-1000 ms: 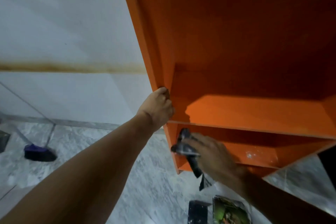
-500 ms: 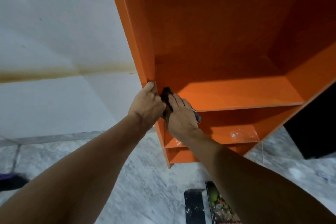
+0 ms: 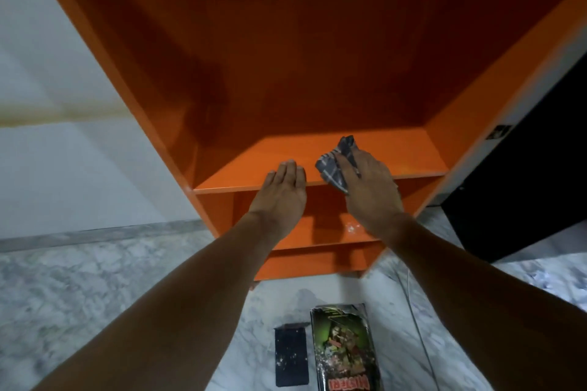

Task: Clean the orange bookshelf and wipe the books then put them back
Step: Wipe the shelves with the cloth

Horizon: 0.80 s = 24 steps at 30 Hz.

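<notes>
The orange bookshelf [image 3: 460, 111] stands open to the camera, its top and upper walls cut off by the picture's edge. The middle shelf board [image 3: 397, 152] is bare from the hands out to both side walls and back to the rear panel.

The left hand [image 3: 282, 190] lies flat with straight fingers, its fingertips over the board's front edge. Just beside it, apart, the right hand [image 3: 368, 187] grips a bunched grey checked cloth [image 3: 332, 167] on the same board near the front edge. The cloth hides the fingers, and one corner sticks up behind them.

The lower shelf [image 3: 333, 232] is partly covered by both wrists and carries white specks.

On the marble floor [image 3: 95, 279] before the bookshelf lie a book [image 3: 343, 349] with a green cover, its lower end cut off, and a dark flat thing [image 3: 291, 355] beside it, too dim to name. A black block [image 3: 524, 184] stands close against the right wall.
</notes>
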Each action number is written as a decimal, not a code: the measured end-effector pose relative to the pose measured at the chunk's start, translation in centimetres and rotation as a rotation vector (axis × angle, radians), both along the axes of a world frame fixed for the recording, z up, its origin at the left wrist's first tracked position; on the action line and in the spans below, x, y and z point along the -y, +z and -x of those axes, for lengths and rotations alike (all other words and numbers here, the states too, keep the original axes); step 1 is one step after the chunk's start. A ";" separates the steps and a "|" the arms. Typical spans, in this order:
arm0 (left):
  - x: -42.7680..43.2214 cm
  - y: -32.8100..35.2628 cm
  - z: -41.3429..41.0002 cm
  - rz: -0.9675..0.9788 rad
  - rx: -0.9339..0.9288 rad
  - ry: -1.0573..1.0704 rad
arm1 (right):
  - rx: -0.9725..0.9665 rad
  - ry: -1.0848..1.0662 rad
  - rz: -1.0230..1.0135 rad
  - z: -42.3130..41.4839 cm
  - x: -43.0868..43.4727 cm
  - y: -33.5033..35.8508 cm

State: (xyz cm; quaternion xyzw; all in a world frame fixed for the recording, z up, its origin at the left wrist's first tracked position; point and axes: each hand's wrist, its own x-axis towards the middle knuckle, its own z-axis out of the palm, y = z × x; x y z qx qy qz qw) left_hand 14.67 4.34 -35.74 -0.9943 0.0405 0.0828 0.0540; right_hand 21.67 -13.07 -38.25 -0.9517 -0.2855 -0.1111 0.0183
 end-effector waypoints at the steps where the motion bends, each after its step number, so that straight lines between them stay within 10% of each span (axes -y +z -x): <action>1: 1.2 -0.2 -0.8 0.024 -0.014 -0.002 | -0.006 -0.013 -0.004 -0.7 1.7 0.0; 24: 11.8 0.4 -7.6 -0.009 -0.058 0.188 | -0.286 -0.238 0.356 -7.2 9.5 4.0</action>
